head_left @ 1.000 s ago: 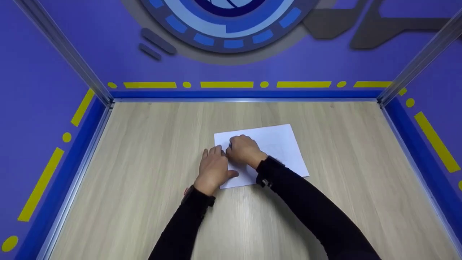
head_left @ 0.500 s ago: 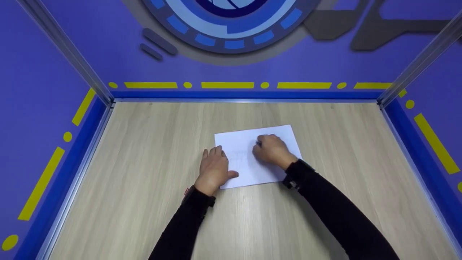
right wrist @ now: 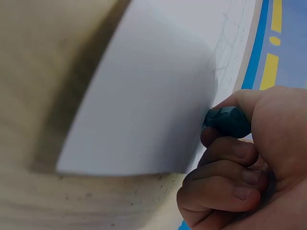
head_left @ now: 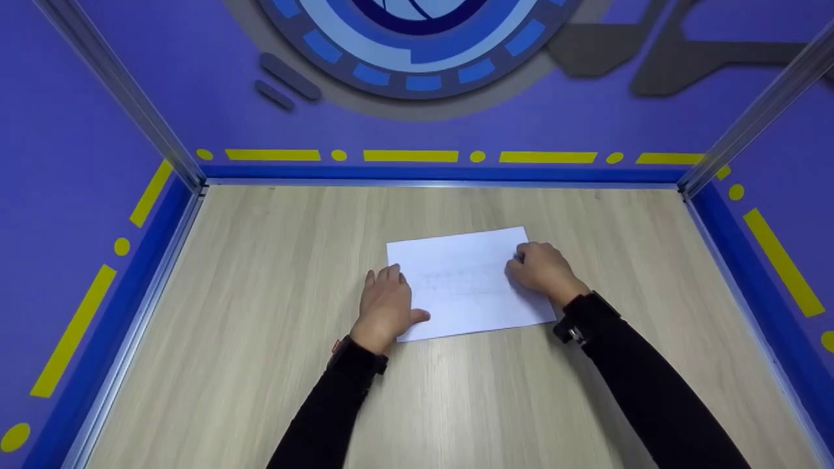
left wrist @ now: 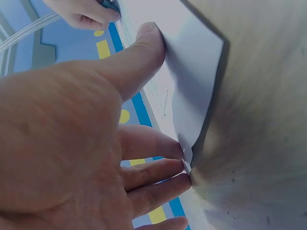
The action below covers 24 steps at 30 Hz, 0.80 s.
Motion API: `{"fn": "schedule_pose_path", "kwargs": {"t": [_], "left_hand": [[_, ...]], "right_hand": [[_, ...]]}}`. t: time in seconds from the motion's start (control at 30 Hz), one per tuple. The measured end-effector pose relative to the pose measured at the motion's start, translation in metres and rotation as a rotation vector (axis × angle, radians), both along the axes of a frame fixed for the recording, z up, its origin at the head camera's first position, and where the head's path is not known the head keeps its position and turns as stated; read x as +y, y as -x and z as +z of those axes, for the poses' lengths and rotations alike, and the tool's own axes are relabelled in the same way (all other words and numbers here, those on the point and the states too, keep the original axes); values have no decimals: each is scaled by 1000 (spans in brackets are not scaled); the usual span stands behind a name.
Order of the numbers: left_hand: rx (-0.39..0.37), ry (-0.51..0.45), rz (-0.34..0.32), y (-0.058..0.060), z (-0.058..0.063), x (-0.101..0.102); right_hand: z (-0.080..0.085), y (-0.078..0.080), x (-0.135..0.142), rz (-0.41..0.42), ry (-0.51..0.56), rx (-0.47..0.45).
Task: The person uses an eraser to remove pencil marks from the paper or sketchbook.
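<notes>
A white sheet of paper (head_left: 469,306) lies slightly turned on the table, with faint grey lines on its upper face. My left hand (head_left: 386,303) rests on its left edge, thumb on the sheet and the other fingers stretched out along the edge. Over the right side of the paper is my right hand (head_left: 542,270), its fingers curled. In the right wrist view it pinches a small dark teal block, seemingly an eraser (right wrist: 229,120), between thumb and forefinger, against the paper. Part of the block is hidden by the hand.
The wooden tabletop (head_left: 273,260) surrounds the paper. A blue-purple back wall (head_left: 417,133) with yellow dashes and metal-framed side walls close in the table. Both wrists carry black bands over dark sleeves.
My right hand has swept from the paper's left side, beside my left hand, across to its right edge. The left hand and the sheet have stayed nearly in place.
</notes>
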<state>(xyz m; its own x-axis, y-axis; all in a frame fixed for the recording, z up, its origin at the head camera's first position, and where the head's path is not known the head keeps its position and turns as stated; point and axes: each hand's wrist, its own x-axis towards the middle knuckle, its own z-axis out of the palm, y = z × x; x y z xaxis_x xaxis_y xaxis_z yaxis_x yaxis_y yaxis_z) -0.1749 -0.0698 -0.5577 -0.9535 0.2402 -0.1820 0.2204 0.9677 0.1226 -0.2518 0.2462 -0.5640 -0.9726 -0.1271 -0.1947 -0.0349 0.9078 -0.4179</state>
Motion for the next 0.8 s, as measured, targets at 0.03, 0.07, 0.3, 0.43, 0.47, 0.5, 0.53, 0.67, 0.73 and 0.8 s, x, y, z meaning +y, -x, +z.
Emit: {"fn": "schedule_pose_path", "kwargs": {"t": [0.03, 0.07, 0.3, 0.43, 0.47, 0.5, 0.53, 0.67, 0.73, 0.8], "left_hand": [[-1, -1, -1, 0, 0, 0], [1, -3, -2, 0, -1, 0], [10, -19, -8, -2, 2, -1], [4, -23, -4, -3, 2, -1], [2, -23, -4, -3, 1, -1], [2, -22, -5, -4, 1, -1], [3, -21, -5, -3, 1, -1], [6, -7, -8, -2, 2, -1], [4, -5, -8, -2, 2, 0], [5, -7, -8, -2, 2, 0]], "right_hand": [[0, 0, 1, -4, -2, -3], [0, 0, 2, -7, -4, -6], [2, 0, 1, -17, -13, -51], [3, -1, -2, -27, 10, -67], [2, -2, -3, -30, 19, -65], [2, -2, -5, -33, 30, -64], [1, -2, -6, -33, 41, -61], [-1, -4, -16, -11, 69, -48], [0, -5, -24, 5, 77, -36], [0, -6, -33, 21, 83, -17]]}}
